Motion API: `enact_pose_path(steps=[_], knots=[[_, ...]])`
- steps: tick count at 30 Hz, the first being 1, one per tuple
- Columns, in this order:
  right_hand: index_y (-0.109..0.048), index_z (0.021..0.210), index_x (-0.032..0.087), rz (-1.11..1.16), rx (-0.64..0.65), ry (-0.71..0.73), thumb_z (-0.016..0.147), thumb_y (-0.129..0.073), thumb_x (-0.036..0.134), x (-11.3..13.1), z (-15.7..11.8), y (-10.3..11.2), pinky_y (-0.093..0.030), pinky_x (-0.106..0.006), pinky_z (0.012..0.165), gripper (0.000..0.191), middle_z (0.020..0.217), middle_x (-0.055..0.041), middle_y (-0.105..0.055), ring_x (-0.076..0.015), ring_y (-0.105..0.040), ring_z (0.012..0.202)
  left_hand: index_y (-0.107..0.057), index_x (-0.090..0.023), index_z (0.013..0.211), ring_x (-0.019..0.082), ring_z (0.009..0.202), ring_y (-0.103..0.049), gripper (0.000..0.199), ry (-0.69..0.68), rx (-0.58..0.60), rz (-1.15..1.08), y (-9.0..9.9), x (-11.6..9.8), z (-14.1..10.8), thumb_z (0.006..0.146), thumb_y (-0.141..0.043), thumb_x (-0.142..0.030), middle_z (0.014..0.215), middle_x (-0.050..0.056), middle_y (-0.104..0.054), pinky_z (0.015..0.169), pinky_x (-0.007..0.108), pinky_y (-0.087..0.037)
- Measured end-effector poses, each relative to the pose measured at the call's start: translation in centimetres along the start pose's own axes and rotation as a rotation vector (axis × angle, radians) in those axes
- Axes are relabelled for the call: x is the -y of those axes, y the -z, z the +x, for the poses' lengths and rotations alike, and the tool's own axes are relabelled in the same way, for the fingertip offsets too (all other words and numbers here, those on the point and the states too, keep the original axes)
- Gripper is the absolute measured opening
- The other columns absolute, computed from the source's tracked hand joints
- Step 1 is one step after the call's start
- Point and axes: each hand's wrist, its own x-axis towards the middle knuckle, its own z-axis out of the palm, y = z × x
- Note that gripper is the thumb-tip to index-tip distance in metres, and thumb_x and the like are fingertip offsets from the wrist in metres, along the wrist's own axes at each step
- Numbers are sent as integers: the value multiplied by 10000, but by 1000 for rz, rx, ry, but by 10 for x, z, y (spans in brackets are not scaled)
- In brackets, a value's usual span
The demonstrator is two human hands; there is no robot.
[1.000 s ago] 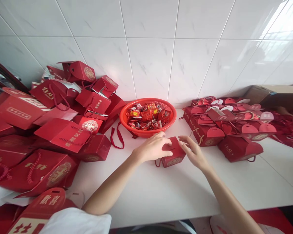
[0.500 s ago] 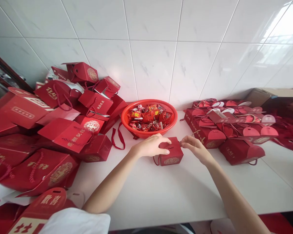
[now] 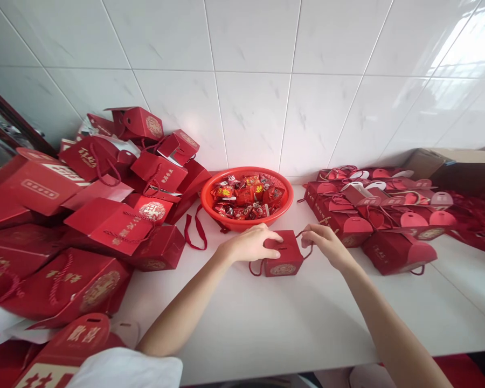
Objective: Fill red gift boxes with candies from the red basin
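A small red box point(image 3: 285, 257) with a gold round print stands on the white table in front of me. My left hand point(image 3: 255, 243) lies over its top left part, thumb and fingers gripping the top. At its right side my right hand point(image 3: 321, 241) pinches a dark red cord point(image 3: 309, 251), which loops out from the box. Another loop of cord hangs at the box's left side. Just behind the box is an orange-red basket point(image 3: 246, 223) holding wrapped red candies point(image 3: 246, 195).
Many red boxes point(image 3: 105, 223) are piled on the left. Rows of red boxes with rounded flaps point(image 3: 400, 250) stand on the right, near a cardboard box point(image 3: 428, 161) and red cords. A red ribbon point(image 3: 195, 233) lies left of the basket. A tiled wall point(image 3: 250, 118) rises behind.
My right hand has moved slightly right, drawing the cord out into a visible loop at the box's right side. The left cord loop also bulges out more. My left hand stays on the box.
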Motion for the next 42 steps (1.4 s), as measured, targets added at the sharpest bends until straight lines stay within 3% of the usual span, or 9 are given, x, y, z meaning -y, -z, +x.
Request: enact_pose_path(steps=[5, 13, 16, 19, 25, 32, 36, 39, 42], knots=[[-555, 652, 201, 157, 22, 40, 796, -685, 503, 29, -9, 9, -366, -261, 508, 360, 500, 34, -522, -95, -402, 462, -688, -295, 1292, 325, 1220, -574, 504, 2, -20, -1, -1, -2, 0, 826, -675, -486, 1218, 103, -634, 973, 394, -479], [-666, 831, 165, -35, 242, 104, 842, -663, 487, 44, -14, -14, -383, -241, 485, 322, 730, -22, -668, -97, -467, 545, -746, -218, 1131, 288, 1143, -628, 354, -68, -182, -73, -5, -8, -4, 789, -730, -311, 1245, 99, -628, 961, 371, -514], [-685, 843, 168, -106, 238, 132, 852, -656, 457, 43, -12, -20, -338, -222, 451, 290, 646, 15, -596, -93, -435, 531, -721, -225, 1175, 225, 999, -681, 362, -150, -265, -259, 0, -7, -7, 816, -691, -249, 1316, 96, -616, 902, 362, -553], [-699, 876, 169, -50, 215, 140, 865, -646, 490, 49, -11, -19, -439, -242, 501, 325, 736, -16, -658, -112, -520, 572, -668, -220, 1261, 180, 904, -714, 395, -180, -305, -568, 9, -9, -12, 869, -659, -273, 1419, 111, -575, 894, 373, -572], [-666, 762, 171, -28, 90, 172, 849, -664, 541, 65, -12, -22, -507, -278, 641, 380, 714, -20, -649, -149, -602, 679, -523, -253, 1441, 306, 1387, -501, 559, -309, -217, -841, 14, -21, -24, 924, -646, -425, 1573, 100, -455, 1087, 416, -486], [-619, 751, 176, -83, -91, 180, 800, -674, 456, 55, -11, -42, -440, -277, 599, 289, 726, -26, -648, -153, -555, 656, -342, -319, 1551, 294, 1506, -332, 657, -396, -183, -722, 1, -27, -22, 953, -602, -395, 1665, 49, -296, 1184, 444, -395], [-568, 705, 194, -137, -223, 209, 821, -589, 367, 50, -10, -49, -422, -282, 609, 210, 662, -6, -597, -152, -525, 640, -330, -304, 1538, 263, 1485, -365, 723, -414, -321, -489, -6, -31, -19, 889, -649, -296, 1638, 60, -336, 1194, 419, -382], [-529, 668, 200, -130, -277, 212, 805, -579, 352, 48, -10, -50, -411, -283, 600, 211, 639, 2, -557, -152, -516, 628, -327, -275, 1525, 308, 1439, -404, 783, -297, -467, -231, -13, -31, -14, 843, -710, -312, 1548, 122, -426, 1162, 475, -401], [-515, 650, 201, -92, -286, 187, 785, -599, 351, 47, -12, -48, -419, -281, 598, 219, 634, 0, -553, -157, -533, 635, -316, -208, 1519, 420, 1423, -376, 932, -102, -435, -46, -20, -29, -9, 758, -800, -441, 1451, 203, -457, 1084, 581, -428]])
